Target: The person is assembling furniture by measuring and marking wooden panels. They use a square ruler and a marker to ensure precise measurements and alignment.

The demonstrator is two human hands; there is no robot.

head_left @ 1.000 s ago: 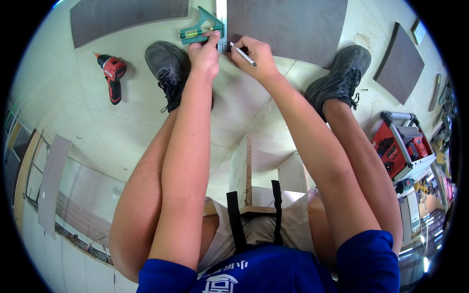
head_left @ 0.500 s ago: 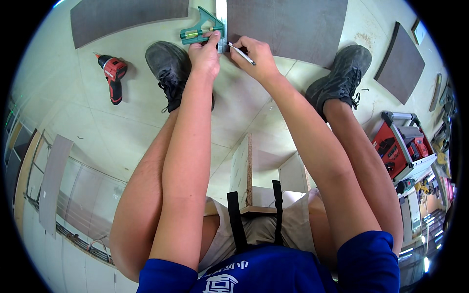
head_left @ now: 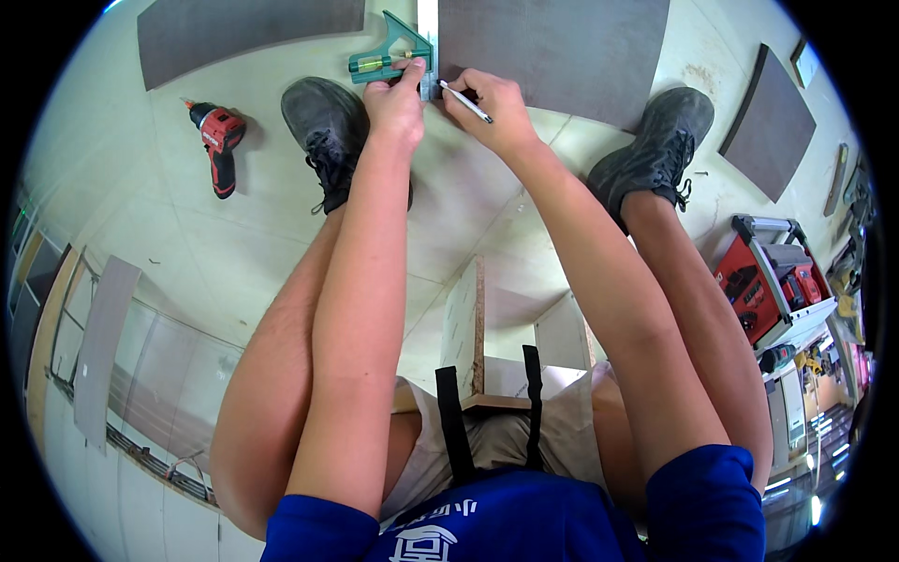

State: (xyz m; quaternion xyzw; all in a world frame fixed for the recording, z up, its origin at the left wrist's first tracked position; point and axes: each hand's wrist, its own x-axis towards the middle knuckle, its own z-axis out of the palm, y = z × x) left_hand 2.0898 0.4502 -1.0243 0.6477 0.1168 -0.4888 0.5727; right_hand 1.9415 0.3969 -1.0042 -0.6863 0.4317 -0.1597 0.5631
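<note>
A green combination square (head_left: pixel 391 58) with a bubble vial lies against the left edge of a dark grey board (head_left: pixel 552 56). My left hand (head_left: pixel 395 110) is closed on the square's head near its metal blade, the thumb pressing from above. Between the fingers of my right hand (head_left: pixel 494 110) is a white pen (head_left: pixel 465 101), slanted, its tip close to the blade and the board's near left corner. Whether the tip touches the board I cannot tell.
A red cordless drill (head_left: pixel 218 142) lies on the floor left of my shoe. Another dark board (head_left: pixel 243 37) is at the far left, a smaller one (head_left: pixel 770 124) at the right. A red tool case (head_left: pixel 770 281) stands by my right leg. Beneath me is a chipboard box seat (head_left: pixel 478 323).
Almost nothing differs. The far floor, boards and both hands sit a few pixels farther right in the picture; the grip on the square and pen is the same.
</note>
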